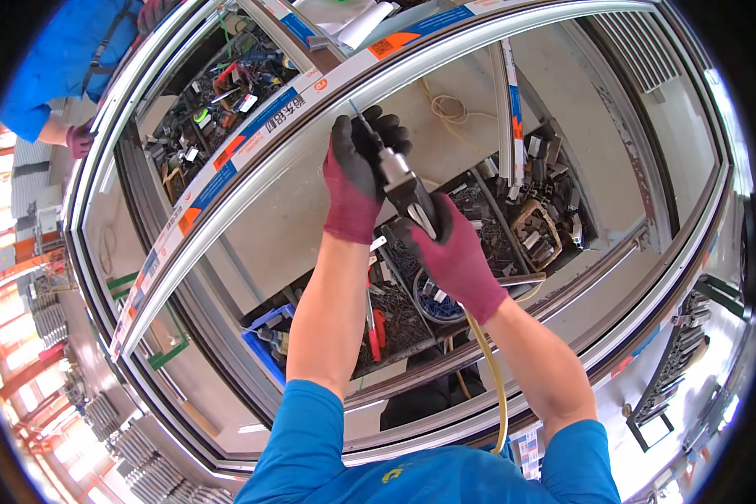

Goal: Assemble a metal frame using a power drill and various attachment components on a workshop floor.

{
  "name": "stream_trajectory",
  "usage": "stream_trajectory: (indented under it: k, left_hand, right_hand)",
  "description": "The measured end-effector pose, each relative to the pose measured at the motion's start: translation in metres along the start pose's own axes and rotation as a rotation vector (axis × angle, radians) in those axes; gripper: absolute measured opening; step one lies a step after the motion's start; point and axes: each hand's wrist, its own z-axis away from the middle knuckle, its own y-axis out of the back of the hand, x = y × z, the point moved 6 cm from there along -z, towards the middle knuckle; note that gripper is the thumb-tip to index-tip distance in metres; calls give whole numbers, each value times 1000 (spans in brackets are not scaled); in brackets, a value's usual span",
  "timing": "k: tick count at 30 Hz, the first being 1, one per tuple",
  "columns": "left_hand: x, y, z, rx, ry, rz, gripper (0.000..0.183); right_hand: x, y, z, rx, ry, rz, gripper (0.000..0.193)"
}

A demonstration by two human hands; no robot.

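Observation:
My right hand (pixel 458 256), in a maroon glove with dark palm and fingers, is wrapped round the dark grip of a power driver (pixel 407 195). The driver has a silver nose and a long thin bit (pixel 361 118) that points up and left to the film-covered metal frame bar (pixel 311 97). Beside the nose is my left hand (pixel 357 172), gloved alike, with thumb and fingers apart and the bit passing between them. Whether its palm touches the driver cannot be made out. A yellowish hose (pixel 491 370) runs below my right wrist.
Large metal frames surround my arms. Beneath them lie trays of screws and small parts (pixel 395 315), a blue bin (pixel 269 336), red-handled pliers (pixel 376 332) and boxes of dark pieces (pixel 538 235). Another person's gloved hand (pixel 80 139) rests by the frame's far-left edge.

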Motion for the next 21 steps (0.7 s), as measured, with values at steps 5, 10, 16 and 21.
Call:
stream_trajectory:
  k: [5,10,16,21]
  left_hand:
    - [-2,-1,-2,-9,-27,-2,52]
    - [-3,-1,-3,37,-46,-20,45]
    - [0,-7,-3,106,-27,-4,47]
    - [-4,-2,-8,108,-30,-3,42]
  right_hand:
    - [-4,16,1,26,128,182,52]
    - [6,15,-4,-25,50,75,52]
    - [4,19,-5,31,204,196,50]
    - [-1,16,0,17,128,164,53]
